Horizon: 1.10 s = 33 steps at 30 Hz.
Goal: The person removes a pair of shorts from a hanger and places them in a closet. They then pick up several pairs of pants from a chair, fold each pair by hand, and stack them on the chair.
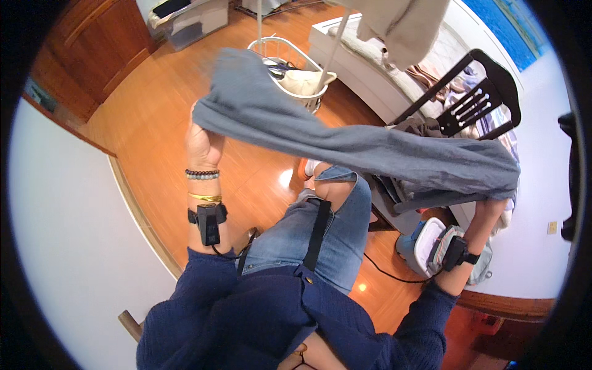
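A grey cloth garment (351, 143) is stretched sideways in the air between my two hands. My left hand (203, 141) grips its left end, with the fingers mostly behind the fabric. At the other end my right hand (492, 206) is largely covered by the cloth, and only its wrist side shows. The garment's upper left part is blurred and swings upward. Its right part hangs in front of a dark wooden chair (502, 88), which has dark clothes (418, 126) on it.
A white laundry basket (286, 44) with cloth items stands on the wooden floor (162, 152). Beyond it are a white bed frame (342, 60) and a light garment (402, 27) hanging from a rack. A bin (423, 240) stands by the chair. A white wall (83, 208) runs along the left.
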{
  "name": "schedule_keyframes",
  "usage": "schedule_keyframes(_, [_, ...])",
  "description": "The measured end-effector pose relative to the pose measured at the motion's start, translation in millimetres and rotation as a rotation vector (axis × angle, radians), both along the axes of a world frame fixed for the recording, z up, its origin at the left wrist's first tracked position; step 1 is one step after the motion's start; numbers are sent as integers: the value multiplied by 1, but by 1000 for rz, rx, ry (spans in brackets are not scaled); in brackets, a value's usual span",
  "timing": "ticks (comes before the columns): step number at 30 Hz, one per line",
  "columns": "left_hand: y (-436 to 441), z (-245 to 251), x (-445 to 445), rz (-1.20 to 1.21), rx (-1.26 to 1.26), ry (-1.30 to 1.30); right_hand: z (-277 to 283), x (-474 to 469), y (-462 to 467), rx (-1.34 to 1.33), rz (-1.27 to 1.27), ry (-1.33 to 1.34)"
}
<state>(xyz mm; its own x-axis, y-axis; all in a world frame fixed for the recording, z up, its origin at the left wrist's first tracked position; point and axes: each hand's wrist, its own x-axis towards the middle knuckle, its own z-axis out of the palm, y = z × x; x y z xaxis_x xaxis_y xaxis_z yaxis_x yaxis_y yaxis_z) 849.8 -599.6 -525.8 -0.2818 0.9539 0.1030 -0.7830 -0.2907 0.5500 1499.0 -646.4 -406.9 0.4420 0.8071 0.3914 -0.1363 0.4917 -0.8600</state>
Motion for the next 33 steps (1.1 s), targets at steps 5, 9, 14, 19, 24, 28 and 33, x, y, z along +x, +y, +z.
schedule_keyframes(5, [12,-13,-26,329,-112,587,53,24,3,-116,-162,-96])
schedule_keyframes(9, [8,-18,-39,137,24,347,78,41,14,-90,-124,-163])
schedule_keyframes(14, [-6,-13,-44,-96,83,112,92,61,27,-107,-138,-217])
schedule_keyframes(19, [-12,-12,-43,-118,138,15,91,74,31,-182,-220,-181])
schedule_keyframes(24, [-2,-6,-43,34,154,89,88,58,34,-179,-100,-164])
schedule_keyframes(28, [3,17,-41,115,169,300,109,14,49,-184,-30,-208])
schedule_keyframes(33, [1,87,-35,160,232,642,143,-101,78,-111,142,-175])
